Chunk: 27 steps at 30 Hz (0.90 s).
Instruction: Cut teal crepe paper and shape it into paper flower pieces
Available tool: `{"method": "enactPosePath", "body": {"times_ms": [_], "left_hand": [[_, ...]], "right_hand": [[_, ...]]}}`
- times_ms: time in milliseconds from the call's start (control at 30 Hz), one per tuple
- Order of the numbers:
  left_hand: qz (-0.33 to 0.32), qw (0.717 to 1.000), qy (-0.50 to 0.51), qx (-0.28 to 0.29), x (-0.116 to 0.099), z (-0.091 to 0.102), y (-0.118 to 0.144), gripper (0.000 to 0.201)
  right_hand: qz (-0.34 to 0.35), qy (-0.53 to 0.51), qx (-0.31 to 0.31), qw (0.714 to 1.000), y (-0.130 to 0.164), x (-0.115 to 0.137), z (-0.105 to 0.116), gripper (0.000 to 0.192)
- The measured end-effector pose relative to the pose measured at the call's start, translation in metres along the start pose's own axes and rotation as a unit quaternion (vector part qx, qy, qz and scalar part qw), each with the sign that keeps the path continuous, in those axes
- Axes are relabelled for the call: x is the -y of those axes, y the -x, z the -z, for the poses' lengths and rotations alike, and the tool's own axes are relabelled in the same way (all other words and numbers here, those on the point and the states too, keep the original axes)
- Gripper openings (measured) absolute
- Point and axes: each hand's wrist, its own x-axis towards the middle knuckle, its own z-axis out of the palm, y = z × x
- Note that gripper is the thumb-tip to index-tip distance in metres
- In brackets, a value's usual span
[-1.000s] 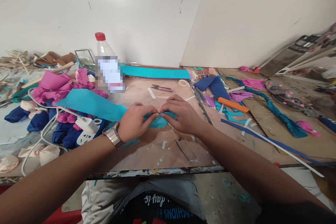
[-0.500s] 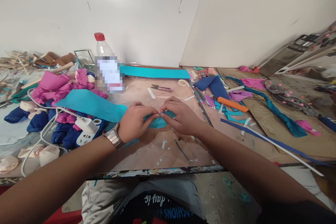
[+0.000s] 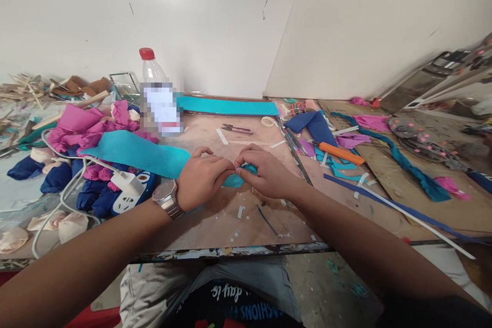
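Both hands met over the middle of a worn, glue-flecked table [image 3: 230, 220], fingertips pinched shut on the end of a teal fabric strip [image 3: 142, 154]. The left hand [image 3: 203, 177], a metal watch [image 3: 167, 198] on its wrist, and the right hand [image 3: 265, 173] nearly touched at the thumbs, with a small bunched part of the strip showing between and just under them; how it was folded there could not be made out. Away from the grip to the left, the strip ran flat across the table toward a heap of pink fabric [image 3: 88, 125], passing over a white power strip [image 3: 128, 192] and dark blue fabric rolls [image 3: 57, 177]. Beyond the grip, toward the plain white wall, lay small snips [image 3: 236, 128] and a clear bottle [image 3: 157, 97] with a red cap. To the right of the grip lay an orange cutter [image 3: 340, 154], blue and teal scraps, and brown cardboard [image 3: 423, 189].
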Motion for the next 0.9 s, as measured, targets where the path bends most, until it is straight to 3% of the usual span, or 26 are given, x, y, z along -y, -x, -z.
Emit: {"method": "enactPosePath", "body": {"times_ms": [233, 467, 733, 900], "left_hand": [[0.014, 1.0, 0.022, -0.005, 0.0031, -0.0045, -0.0006, 0.023], [0.023, 0.999, 0.041, 0.023, 0.0031, -0.0033, -0.0008, 0.023], [0.022, 0.998, 0.046, 0.022, 0.0035, -0.0012, 0.0001, 0.016], [0.02, 0.998, 0.048, 0.035, 0.0036, -0.0003, 0.0001, 0.018]], "right_hand": [[-0.036, -0.019, 0.013, 0.999, 0.0, -0.0043, 0.0002, 0.011], [0.005, 0.024, 0.026, 0.999, 0.0005, -0.0044, 0.0017, 0.011], [-0.024, -0.009, 0.021, 0.999, 0.0013, -0.0065, 0.0028, 0.009], [-0.001, -0.003, 0.031, 1.0, 0.0018, -0.0065, 0.0036, 0.012]]}}
